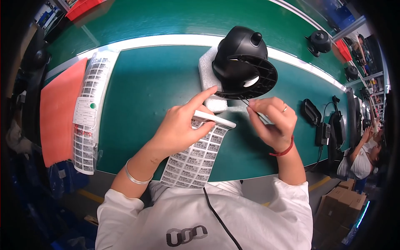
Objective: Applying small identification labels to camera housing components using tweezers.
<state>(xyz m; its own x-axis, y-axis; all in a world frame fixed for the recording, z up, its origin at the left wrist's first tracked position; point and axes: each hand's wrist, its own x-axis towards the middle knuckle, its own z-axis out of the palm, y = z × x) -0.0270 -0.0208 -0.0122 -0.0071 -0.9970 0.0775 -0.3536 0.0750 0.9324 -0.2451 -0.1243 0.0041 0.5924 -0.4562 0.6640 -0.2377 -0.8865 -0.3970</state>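
Nearest: white sheet of small printed labels (pixel 196 156), draped over near table edge, top end folded over and pinched in left hand (pixel 181 125). Thumb and curled fingers clamped on the fold, index finger stretched out toward the foam.

Right hand (pixel 273 121) closed in a fine pinch around thin metal tweezers (pixel 262 117), tips pointing left toward the sheet's top edge. Whether a label sits on the tips: cannot tell, too small.

Step in hand, by the look: peeling a single label off the sheet with the tweezers. Next move likely calls for a steady lift clear of the backing, then careful alignment on the housing.

Just beyond the hands: black rounded plastic housing with ribbed circular base (pixel 243 62), tilted on a white foam block (pixel 210 81), base facing the person.

Left on the green table mat (pixel 154 83): clear plastic bag (pixel 89 110) holding more label sheets, lying flat, partly over an orange flat sheet (pixel 58 112).

Right: black chargers and cables (pixel 325 123) near the table edge. Far back: second black housing (pixel 320 41), red bin (pixel 83 7).
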